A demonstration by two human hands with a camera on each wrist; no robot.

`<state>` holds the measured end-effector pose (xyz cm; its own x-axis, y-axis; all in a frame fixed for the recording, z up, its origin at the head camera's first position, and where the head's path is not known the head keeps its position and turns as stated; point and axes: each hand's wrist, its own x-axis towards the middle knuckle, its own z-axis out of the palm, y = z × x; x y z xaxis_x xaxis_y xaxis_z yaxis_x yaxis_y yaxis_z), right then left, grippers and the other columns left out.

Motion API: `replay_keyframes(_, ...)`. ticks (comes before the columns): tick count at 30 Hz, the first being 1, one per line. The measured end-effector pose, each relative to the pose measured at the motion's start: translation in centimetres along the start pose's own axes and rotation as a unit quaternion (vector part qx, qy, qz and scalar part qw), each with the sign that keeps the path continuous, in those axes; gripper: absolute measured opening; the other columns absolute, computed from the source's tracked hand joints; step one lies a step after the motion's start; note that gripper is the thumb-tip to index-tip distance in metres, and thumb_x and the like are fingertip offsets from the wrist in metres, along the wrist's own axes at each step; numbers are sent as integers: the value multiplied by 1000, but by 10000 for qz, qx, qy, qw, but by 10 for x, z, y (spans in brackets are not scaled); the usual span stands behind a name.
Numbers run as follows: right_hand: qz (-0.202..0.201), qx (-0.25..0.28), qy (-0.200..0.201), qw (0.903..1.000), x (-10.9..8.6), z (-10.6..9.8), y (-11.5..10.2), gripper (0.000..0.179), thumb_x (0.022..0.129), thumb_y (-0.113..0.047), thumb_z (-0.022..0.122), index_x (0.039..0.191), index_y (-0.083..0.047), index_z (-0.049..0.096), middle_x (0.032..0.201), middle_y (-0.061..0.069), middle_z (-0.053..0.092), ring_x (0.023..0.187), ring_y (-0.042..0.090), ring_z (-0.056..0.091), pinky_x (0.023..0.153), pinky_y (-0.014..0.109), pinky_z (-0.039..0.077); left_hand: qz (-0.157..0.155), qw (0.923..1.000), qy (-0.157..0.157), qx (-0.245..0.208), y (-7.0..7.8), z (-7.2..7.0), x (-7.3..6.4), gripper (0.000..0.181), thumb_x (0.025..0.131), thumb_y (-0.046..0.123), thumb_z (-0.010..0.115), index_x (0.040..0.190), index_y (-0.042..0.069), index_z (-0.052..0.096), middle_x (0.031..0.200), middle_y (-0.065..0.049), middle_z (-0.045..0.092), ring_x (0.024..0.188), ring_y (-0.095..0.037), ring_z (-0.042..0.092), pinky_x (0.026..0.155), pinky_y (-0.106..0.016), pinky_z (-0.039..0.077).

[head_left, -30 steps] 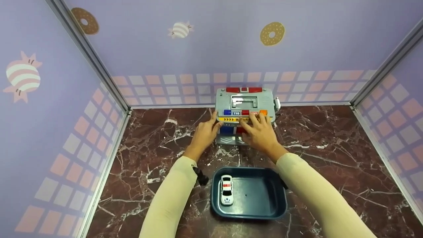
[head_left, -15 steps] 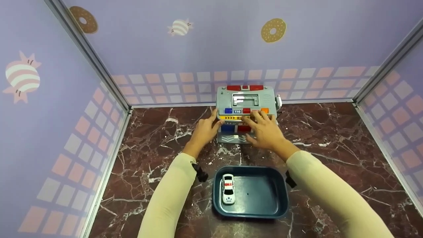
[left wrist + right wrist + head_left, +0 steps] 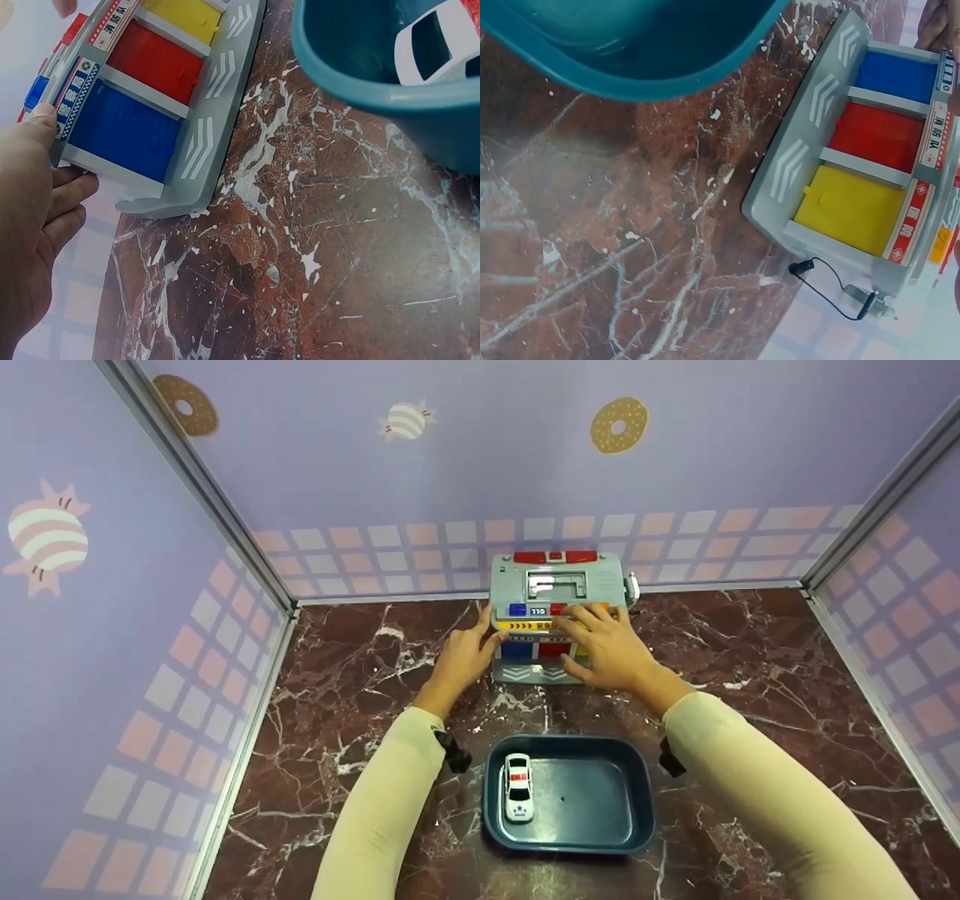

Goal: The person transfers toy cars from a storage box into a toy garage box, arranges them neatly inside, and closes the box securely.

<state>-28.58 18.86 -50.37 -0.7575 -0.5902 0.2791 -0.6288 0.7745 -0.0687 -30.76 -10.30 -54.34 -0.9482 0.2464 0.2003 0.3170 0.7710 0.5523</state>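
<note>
A grey toy garage [image 3: 514,581] stands against the back wall, its roof carrying blue, red and orange buttons along the front. Below them are a blue door [image 3: 124,131], a red door [image 3: 154,64] and a yellow door [image 3: 187,19], all down over their bays. My left hand [image 3: 465,656] holds the garage's front left corner, thumb on the front edge and fingers along the side. My right hand [image 3: 611,652] has its fingertips on the roof's front edge, over the right-hand buttons, which are partly hidden. Its thumb points out in front of the doors.
A dark blue plastic tray [image 3: 570,851] sits nearer on the marbled tabletop [image 3: 360,810]. Inside it, at the left, lies a white toy police car [image 3: 519,799]. A small handset [image 3: 632,589] on a black cord [image 3: 832,296] is at the garage's right side. Purple panels enclose three sides.
My right hand has shifted right along the roof's front edge, uncovering more of the red door and now covering the orange button. The left hand keeps its place at the corner.
</note>
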Motion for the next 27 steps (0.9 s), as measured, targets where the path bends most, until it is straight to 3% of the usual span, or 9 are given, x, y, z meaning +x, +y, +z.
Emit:
replay_keyframes(9, -231, -46, -33, 9997, 15, -7, -13, 69, 101, -42, 70, 159, -7, 57, 158, 14, 59, 145, 36, 55, 118, 68, 38, -20, 10000, -27, -21, -1, 0, -2, 74, 115, 52, 55, 174, 13, 35, 84, -21, 76, 82, -39, 74, 96, -58, 61)
replay_keyframes(27, -375, -242, -457, 9980, 37, -3, -25, 71, 105, -43, 64, 165, -9, 51, 169, 13, 53, 155, 38, 53, 134, 73, 20, 45, 10000, 45, -39, -2, 2, -1, 72, 114, 53, 55, 173, 14, 38, 78, -16, 71, 78, -32, 68, 94, -56, 62)
